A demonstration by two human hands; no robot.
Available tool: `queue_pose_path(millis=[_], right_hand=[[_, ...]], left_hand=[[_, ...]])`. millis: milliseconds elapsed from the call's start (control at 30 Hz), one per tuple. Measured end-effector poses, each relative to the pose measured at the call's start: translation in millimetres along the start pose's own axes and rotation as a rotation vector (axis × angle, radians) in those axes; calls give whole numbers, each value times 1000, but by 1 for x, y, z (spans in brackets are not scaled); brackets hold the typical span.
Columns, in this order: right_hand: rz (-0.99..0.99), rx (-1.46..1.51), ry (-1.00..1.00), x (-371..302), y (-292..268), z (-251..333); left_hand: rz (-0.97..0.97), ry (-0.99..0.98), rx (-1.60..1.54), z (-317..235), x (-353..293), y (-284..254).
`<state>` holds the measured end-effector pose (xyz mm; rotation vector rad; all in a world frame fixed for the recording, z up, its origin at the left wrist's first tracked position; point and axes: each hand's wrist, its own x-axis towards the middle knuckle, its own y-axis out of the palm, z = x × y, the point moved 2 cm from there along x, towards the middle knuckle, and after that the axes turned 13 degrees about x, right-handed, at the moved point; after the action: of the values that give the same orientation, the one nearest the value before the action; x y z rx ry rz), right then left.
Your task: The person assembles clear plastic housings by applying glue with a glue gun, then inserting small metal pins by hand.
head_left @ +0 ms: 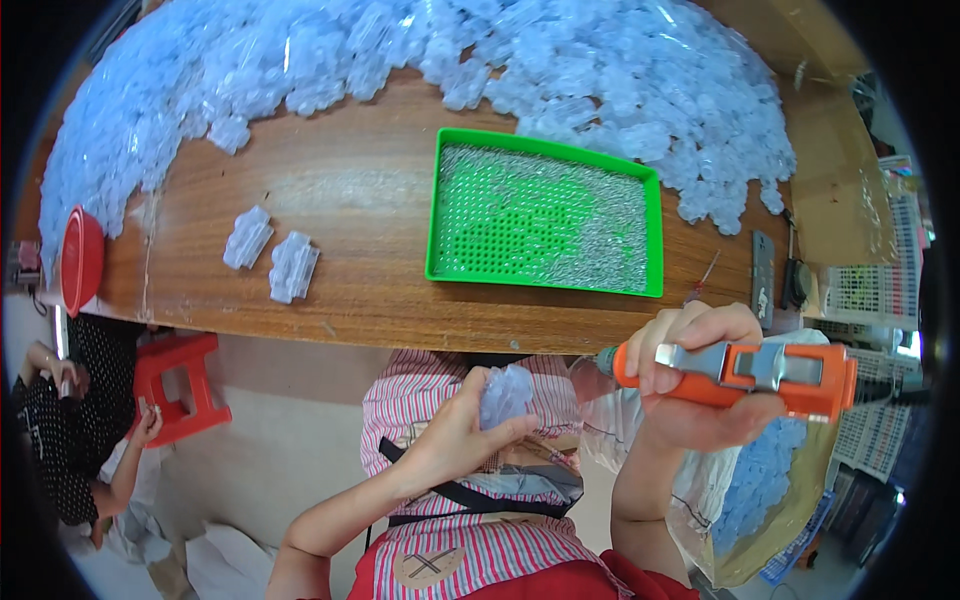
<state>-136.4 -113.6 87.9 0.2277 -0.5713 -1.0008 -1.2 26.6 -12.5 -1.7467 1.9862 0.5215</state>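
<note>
My left hand (462,430) grips a clear bluish plastic piece (507,396) above my lap, just off the table's near edge. In my right hand (700,400) is an orange electric screwdriver (742,377) with a metal lever along its body, its tip pointing left toward the plastic piece but apart from it. A green perforated tray (433,215) on the table holds many small silvery metal parts, likely screws or pins. Two more clear plastic pieces (293,267) lie on the wood left of the tray.
A large heap of clear bluish plastic pieces (330,50) covers the table's far side. A red bowl (82,260) stands at the left edge. A sack of bluish pieces (765,470) is at lower right. Another person's hand (148,425) shows near a red stool (180,385).
</note>
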Motion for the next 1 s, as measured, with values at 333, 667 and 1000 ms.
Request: queue_pose_path(millis=[333, 667, 1000], right_hand=[[156, 189, 157, -3, 29, -28], [191, 223, 178, -2, 28, -35], [315, 14, 110, -3, 29, -50]], left_hand=[[-227, 91, -11, 10, 13, 1], [-234, 99, -124, 4, 13, 1], [-283, 121, -149, 9, 16, 8]])
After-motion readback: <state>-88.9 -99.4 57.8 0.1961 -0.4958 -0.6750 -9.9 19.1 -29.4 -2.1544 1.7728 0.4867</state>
